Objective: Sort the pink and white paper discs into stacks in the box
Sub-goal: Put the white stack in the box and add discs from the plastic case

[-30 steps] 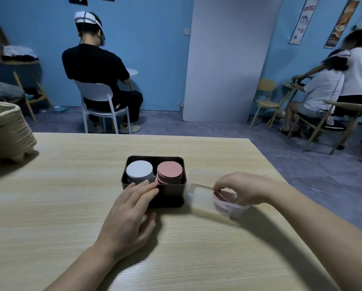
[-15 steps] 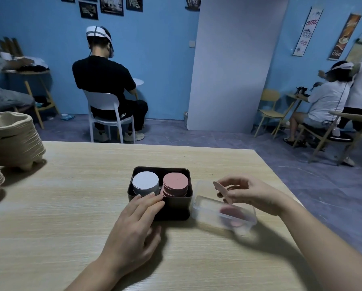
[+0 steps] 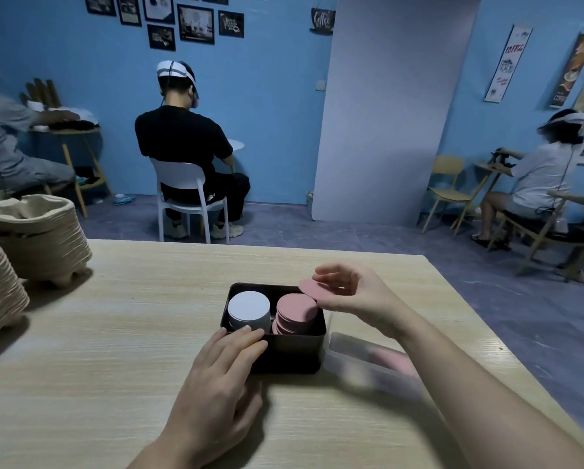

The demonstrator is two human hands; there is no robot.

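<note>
Head view: one round pink paper disc [image 3: 310, 288] is pinched between the thumb and fingers of the right hand [image 3: 354, 294]. It is held in the air, slightly tilted, just over the far-right corner of the dark rectangular box [image 3: 285, 355]. The disc's near edge overlaps the far edge of the stack of pink paper discs [image 3: 297, 311]; can't tell if they touch. That stack fills the right half of the box, with its lower discs fanned out unevenly. The stack of white paper discs [image 3: 249, 308] stands in the left half, edges neat. The left hand [image 3: 222, 377] lies flat with straight fingers, holding nothing. Its fingertips rest on the box's near rim in front of the white stack. A clear plastic container [image 3: 361, 358] sits just right of the box, blurred, with something pink inside; the right forearm passes over it. All of this is on a light wooden table [image 3: 114, 333]. Two stacks of beige moulded pulp trays [image 3: 41, 235] stand at the table's left edge. Behind is a blue-walled room with framed pictures [image 3: 195, 24]. A person in a black shirt [image 3: 182, 140] sits on a white chair, back turned, and two more people are seated at the sides.
</note>
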